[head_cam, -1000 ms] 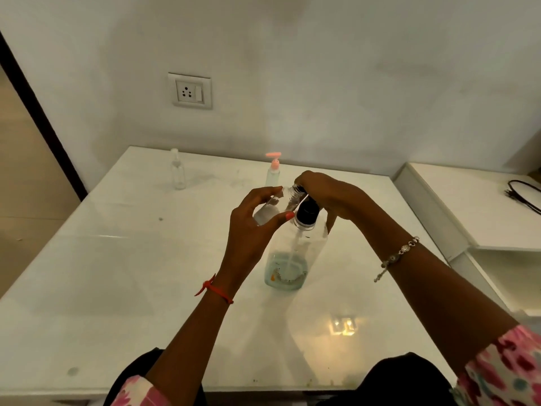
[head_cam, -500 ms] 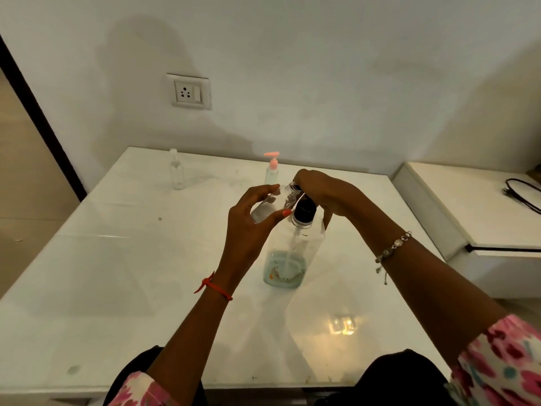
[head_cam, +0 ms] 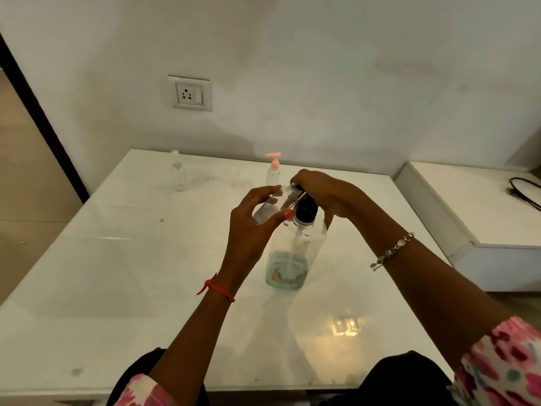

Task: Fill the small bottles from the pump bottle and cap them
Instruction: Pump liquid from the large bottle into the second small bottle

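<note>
Low in the frame the table (head_cam: pixel 117 273) carries the pump bottle (head_cam: pixel 295 250) at centre, upright, with only a shallow pool of bluish liquid in its base. Just above and left of it the left hand (head_cam: pixel 248 227) holds a small bottle (head_cam: pixel 270 210) tilted, thumb and fingers clamped round its clear body, its open neck close under the pump's top. The right hand (head_cam: pixel 325 191) sits over that top, fingers curled down around it. Over the last second neither grip shifts, so filling seems still under way and capping not yet due. Further back stand a pink-topped bottle (head_cam: pixel 273 174) and, at the table's upper left, a spare small bottle (head_cam: pixel 178 174)
</note>
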